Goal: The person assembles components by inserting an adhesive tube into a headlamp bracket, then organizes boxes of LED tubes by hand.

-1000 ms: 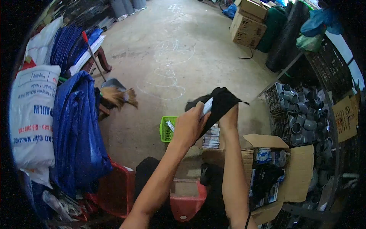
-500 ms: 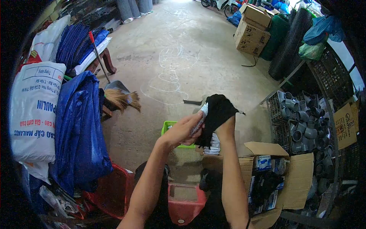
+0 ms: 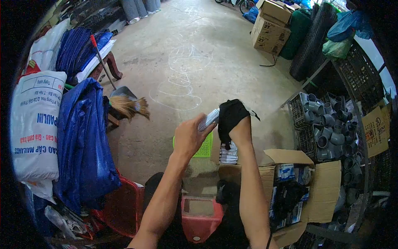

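A small white and grey tube-like item (image 3: 210, 119) is held in my left hand (image 3: 190, 135), its far end close to the black cloth. My right hand (image 3: 241, 132) is partly covered by a bunched black cloth (image 3: 232, 118), which its fingers grip. Below my hands a box of similar white items (image 3: 228, 156) stands beside a lime-green basket (image 3: 203, 148). A red plastic stool (image 3: 201, 220) is between my legs.
An open cardboard box (image 3: 325, 195) with packets is at the lower right, beside crates of grey pipe fittings (image 3: 323, 141). On the left are a white sack (image 3: 37, 124), a blue tarp (image 3: 85, 145) and a broom (image 3: 124, 106).
My left hand has moved left and slightly down, its item now apart from most of the cloth. My right hand with the cloth has shifted slightly left. The view has shifted a little.
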### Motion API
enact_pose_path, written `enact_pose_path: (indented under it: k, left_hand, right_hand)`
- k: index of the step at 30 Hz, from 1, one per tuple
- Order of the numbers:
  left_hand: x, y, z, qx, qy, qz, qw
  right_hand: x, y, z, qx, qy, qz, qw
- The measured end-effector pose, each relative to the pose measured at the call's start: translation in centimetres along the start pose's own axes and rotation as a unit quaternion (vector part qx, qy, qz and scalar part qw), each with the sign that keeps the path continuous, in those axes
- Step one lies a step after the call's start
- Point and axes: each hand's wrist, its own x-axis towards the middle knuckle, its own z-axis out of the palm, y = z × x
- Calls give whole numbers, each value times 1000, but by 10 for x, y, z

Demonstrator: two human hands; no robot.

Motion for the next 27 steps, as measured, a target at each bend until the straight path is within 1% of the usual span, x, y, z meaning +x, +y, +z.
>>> enact_pose_path:
  k: [2, 5, 6, 7, 8, 9, 10, 12, 13, 15, 16, 17, 18, 19, 20, 21, 22, 23, 24, 25, 27]
  left_hand:
    - [0, -6, 4, -57, -26, -16, 998]
    - [-1, -19, 19, -205, -70, 3, 976]
    - [0, -17, 12, -289, -149, -65, 943]
    - [1, -11, 0, -369, -225, -131, 892]
    - [0, -4, -9, -443, -297, -194, 824]
    - [-3, 2, -12, -484, -303, -184, 800]
    - [-4, 3, -13, -540, -327, -198, 750]
    - [-4, 2, -16, -643, -366, -220, 636]
    - [-4, -3, -13, -671, -388, -192, 602]
    - [-5, -3, -15, -712, -378, -171, 566]
    - [-5, 0, -17, -732, -373, -160, 547]
    - [-6, 4, -21, -733, -368, -126, 558]
    - [-5, 9, -23, -663, -338, -130, 656]
    - [-4, 14, -22, -582, -304, -133, 742]
    - [-3, 18, -20, -492, -266, -133, 818]
    - [-6, 14, -7, -444, -176, -126, 869]
    - [-5, 8, -1, -408, -160, -109, 892]
    - [-3, 3, 2, -369, -142, -91, 914]
    - [0, 1, 1, -330, -122, -74, 933]
    - [1, -1, -1, -371, -125, -90, 916]
    - [4, -3, -5, -454, -131, -120, 873]
  right_hand:
    - [-2, 5, 10, 8, 27, -4, 1000]
    - [-5, 0, 11, 175, 46, 71, 981]
    - [-4, -1, 6, 169, 10, 64, 984]
    - [-4, -2, -2, 161, -27, 59, 985]
    - [-5, -2, -4, 182, -33, 75, 980]
    - [-5, -2, -7, 202, -39, 91, 974]
    - [-4, -3, -9, 222, -44, 107, 968]
    - [-6, -9, -13, 277, 19, 100, 955]
    - [-4, -10, -16, 257, 15, 79, 963]
    - [2, -8, -20, 216, 6, 35, 976]
    - [0, -5, -17, 228, 0, 16, 974]
    - [-3, 0, -12, 239, -5, -3, 971]
    - [-2, 1, -11, 250, -11, -22, 968]
    - [1, 2, -8, 163, -119, -1, 979]
    - [-4, -1, -6, 225, -88, 56, 969]
    - [-13, -5, -3, 284, -56, 112, 950]
    - [-17, -7, 1, 342, -23, 166, 925]
    - [-13, -2, 6, 335, 26, 117, 934]
    - [-11, 0, 8, 321, 36, 139, 936]
    - [-10, 1, 10, 306, 45, 161, 937]
    - [-10, -3, 1, 383, 40, 270, 883]
